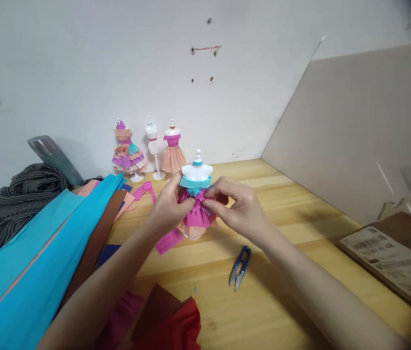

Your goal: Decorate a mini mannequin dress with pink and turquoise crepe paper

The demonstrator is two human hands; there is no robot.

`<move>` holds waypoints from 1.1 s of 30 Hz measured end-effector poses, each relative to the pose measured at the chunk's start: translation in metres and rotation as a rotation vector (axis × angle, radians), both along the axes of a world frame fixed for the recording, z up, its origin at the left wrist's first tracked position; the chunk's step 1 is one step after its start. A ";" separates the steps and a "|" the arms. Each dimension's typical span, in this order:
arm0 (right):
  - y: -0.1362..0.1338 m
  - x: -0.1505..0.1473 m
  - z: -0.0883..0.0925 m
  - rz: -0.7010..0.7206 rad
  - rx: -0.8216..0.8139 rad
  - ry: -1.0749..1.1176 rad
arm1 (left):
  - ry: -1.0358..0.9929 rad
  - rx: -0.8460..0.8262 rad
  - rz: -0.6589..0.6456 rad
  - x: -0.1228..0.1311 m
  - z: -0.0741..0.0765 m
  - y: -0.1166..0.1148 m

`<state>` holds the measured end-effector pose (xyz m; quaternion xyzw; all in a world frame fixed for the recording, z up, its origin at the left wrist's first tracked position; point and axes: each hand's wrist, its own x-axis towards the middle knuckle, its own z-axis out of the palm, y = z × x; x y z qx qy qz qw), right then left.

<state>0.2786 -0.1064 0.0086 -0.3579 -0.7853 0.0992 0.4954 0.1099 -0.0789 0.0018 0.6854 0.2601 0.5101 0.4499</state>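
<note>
A small white mannequin stands on the wooden table, dressed in a turquoise band and a magenta paper skirt. My left hand pinches the skirt's left side at the waist. My right hand pinches the magenta paper at the front of the waist. A loose magenta strip hangs from the skirt under my left wrist. Both hands are closed on the paper dress.
Three dressed mannequins stand by the wall. Blue thread snips lie near my right forearm. Turquoise and brown paper sheets lie left, red and pink paper in front, striped cloth far left, a labelled board right.
</note>
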 end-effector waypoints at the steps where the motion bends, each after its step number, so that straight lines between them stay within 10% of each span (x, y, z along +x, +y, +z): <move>1: 0.000 -0.001 0.000 0.000 0.023 -0.015 | 0.006 0.002 0.004 0.000 -0.001 0.000; 25: 0.002 -0.001 -0.001 0.034 -0.078 0.006 | 0.037 0.001 -0.085 -0.004 0.006 -0.005; 33: 0.004 -0.004 -0.002 0.051 -0.023 -0.016 | 0.052 0.035 0.104 0.001 -0.001 -0.002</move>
